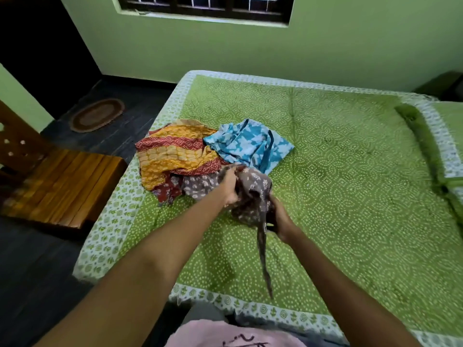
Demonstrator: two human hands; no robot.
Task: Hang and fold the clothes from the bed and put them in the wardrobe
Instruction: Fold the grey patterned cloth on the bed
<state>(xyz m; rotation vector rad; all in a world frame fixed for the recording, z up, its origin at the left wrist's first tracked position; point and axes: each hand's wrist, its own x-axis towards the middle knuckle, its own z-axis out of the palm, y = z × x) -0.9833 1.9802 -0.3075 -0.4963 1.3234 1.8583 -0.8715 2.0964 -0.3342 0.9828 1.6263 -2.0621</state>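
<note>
A grey-brown garment with a white flower print [253, 194] is lifted off the bed, bunched between both hands, one thin strip of it dangling toward me. My left hand [229, 187] grips its far upper edge. My right hand [280, 219] grips the bunched cloth lower and nearer to me. Behind it on the bed lie an orange and red patterned garment [175, 154], a small dark red printed piece [166, 187] and a blue and white printed garment [248, 144], all crumpled.
The bed carries a green dotted sheet [350, 171] with a white border. A wooden chair [60, 181] stands at its left side. A small oval mat [97, 115] lies on the dark floor. A rolled green fold [423, 141] runs along the bed's right side.
</note>
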